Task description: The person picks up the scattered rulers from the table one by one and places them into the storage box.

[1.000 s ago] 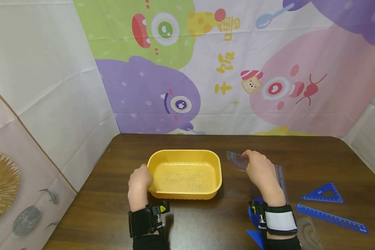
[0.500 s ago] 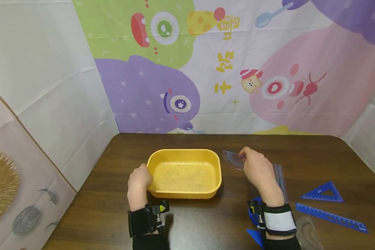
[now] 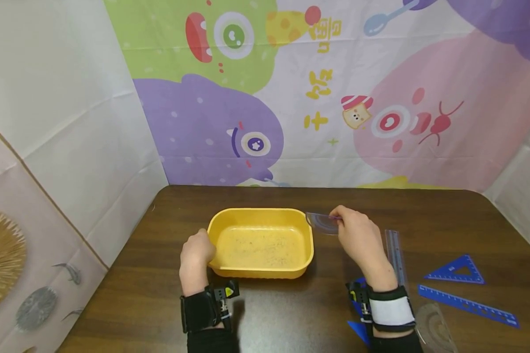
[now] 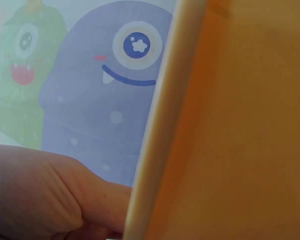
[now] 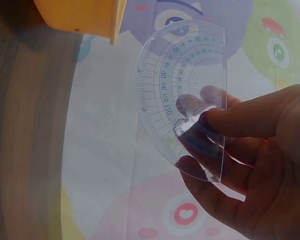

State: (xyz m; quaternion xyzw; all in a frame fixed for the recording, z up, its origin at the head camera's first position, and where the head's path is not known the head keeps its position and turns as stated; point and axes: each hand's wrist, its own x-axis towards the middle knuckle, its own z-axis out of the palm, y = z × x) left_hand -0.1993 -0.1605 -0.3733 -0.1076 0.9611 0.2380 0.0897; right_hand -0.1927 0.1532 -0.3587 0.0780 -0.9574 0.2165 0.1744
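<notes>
A yellow plastic basin (image 3: 260, 273) stands near the middle of the brown table, with specks on its floor. My left hand (image 3: 197, 250) grips its left rim; in the left wrist view the thumb meets the basin's edge and the other fingers are mostly hidden. Between thumb and fingers, my right hand (image 3: 359, 238) pinches a clear half-round protractor (image 5: 157, 80) by its straight side. The fingers behind show through the plastic. In the head view, the protractor's far tip overlaps the basin's right rim.
Right of my right forearm lie a clear ruler (image 3: 394, 250), a blue set square (image 3: 456, 276), a blue ruler (image 3: 468, 305) and another clear protractor (image 3: 435, 328). Blue pieces (image 3: 358, 331) are partly hidden under the right wrist. A cartoon-printed cloth (image 3: 318, 162) hangs behind the table.
My right hand has carried the protractor leftward to the basin's right rim, uncovering more of the clear ruler. The left hand stays on the basin.
</notes>
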